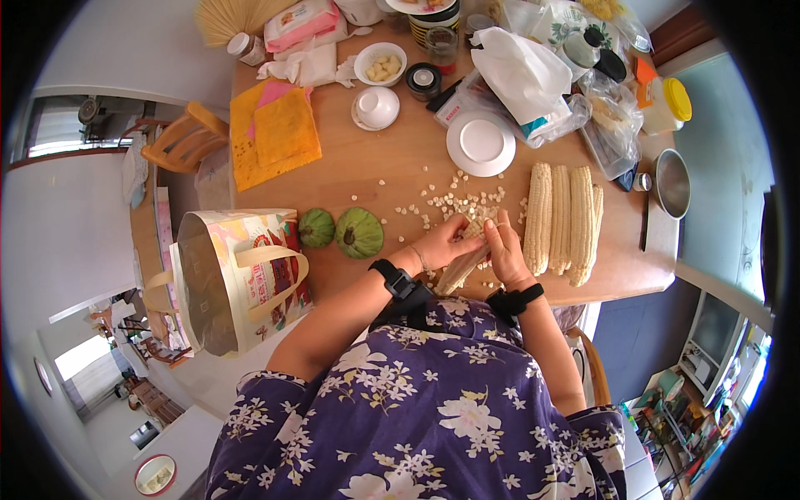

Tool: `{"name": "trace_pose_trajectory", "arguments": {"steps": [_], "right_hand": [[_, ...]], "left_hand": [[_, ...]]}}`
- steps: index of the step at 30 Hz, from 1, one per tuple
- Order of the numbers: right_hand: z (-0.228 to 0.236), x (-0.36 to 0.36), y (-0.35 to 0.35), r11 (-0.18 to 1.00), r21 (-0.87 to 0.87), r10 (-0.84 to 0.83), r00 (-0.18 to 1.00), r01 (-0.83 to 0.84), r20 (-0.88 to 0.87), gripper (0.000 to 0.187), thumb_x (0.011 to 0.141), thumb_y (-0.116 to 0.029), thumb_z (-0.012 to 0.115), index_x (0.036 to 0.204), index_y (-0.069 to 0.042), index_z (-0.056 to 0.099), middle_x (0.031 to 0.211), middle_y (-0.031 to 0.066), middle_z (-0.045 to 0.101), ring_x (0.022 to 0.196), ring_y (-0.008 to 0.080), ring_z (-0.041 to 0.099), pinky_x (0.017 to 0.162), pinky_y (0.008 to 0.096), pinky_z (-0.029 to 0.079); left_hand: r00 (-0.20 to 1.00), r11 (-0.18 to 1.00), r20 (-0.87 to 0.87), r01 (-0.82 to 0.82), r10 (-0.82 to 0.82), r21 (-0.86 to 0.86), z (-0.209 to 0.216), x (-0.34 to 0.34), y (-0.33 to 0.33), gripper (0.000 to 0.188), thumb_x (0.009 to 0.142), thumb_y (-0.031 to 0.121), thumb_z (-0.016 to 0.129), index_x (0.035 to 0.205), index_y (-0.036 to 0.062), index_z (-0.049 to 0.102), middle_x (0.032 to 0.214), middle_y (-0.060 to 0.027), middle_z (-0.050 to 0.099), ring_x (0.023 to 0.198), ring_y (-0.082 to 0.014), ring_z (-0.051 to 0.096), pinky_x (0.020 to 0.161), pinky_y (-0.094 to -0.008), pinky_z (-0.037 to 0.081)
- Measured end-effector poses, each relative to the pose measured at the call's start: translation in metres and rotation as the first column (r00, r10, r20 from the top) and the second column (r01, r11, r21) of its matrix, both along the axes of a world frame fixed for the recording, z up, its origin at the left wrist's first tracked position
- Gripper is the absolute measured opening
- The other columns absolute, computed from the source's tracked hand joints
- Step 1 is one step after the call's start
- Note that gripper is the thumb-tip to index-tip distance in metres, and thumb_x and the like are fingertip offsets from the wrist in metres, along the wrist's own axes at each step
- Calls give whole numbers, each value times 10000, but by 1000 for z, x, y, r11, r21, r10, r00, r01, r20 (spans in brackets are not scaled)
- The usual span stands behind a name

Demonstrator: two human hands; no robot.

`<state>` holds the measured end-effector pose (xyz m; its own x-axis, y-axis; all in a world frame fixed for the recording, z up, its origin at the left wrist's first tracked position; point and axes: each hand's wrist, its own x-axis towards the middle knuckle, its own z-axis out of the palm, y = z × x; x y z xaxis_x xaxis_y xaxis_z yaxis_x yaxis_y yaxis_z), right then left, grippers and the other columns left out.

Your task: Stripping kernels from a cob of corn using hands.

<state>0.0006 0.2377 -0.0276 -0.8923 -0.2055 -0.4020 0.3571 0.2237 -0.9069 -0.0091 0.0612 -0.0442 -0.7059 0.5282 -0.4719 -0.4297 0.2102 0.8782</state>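
Close to my body, over the table's near edge, both hands grip one pale corn cob. Its lower part looks stripped, while kernels still show at the top between my fingers. My left hand wraps the cob from the left, fingers closed. On the other side my right hand presses it with the thumb; some of its fingers are hidden. Loose kernels lie scattered on the wood beyond and around my hands. To the right, several whole corn cobs lie side by side, pointing away from me.
Two green round squashes sit left of my hands, beside a printed tote bag. An upturned white plate, small cup, bowl and orange cloth lie farther back. A metal bowl stands at the right.
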Motion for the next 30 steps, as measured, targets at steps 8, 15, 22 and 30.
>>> {"name": "trace_pose_trajectory", "arguments": {"steps": [8, 15, 22, 30], "right_hand": [[-16, 1, 0, 987, 53, -153, 988, 155, -28, 538, 931, -384, 470, 1209, 75, 434, 861, 110, 601, 718, 211, 556, 696, 308, 461], [-5, -5, -4, 978, -132, -140, 976, 163, 166, 468, 886, -371, 559, 1136, 16, 481, 890, 96, 600, 796, 178, 569, 715, 300, 460], [-12, -4, -21, 963, -53, -266, 964, 265, -12, 300, 896, -270, 564, 897, 17, 476, 735, 96, 552, 716, 118, 462, 625, 305, 414], [-17, -11, -27, 954, 68, -295, 954, 291, 46, 378, 895, -342, 564, 836, 24, 490, 683, 100, 547, 643, 141, 472, 593, 312, 425]], "left_hand": [[997, 991, -41, -64, 70, 120, 0, 6, 0, 365, 910, 182, 549, 1202, 4, 421, 1101, -60, 533, 1007, -113, 500, 875, -271, 420], [986, 988, -70, -154, 153, -2, -1, 7, 7, 359, 909, 162, 542, 1218, 30, 418, 1061, -67, 566, 975, -136, 538, 835, -283, 448], [952, 942, -239, -247, 192, -228, 7, 8, 16, 318, 854, 201, 603, 1081, 45, 444, 947, -117, 593, 852, -206, 586, 737, -322, 466], [945, 904, -272, -268, 181, -332, 6, 6, 24, 331, 815, 224, 620, 989, 13, 434, 846, -157, 564, 763, -273, 566, 683, -357, 453]]}}
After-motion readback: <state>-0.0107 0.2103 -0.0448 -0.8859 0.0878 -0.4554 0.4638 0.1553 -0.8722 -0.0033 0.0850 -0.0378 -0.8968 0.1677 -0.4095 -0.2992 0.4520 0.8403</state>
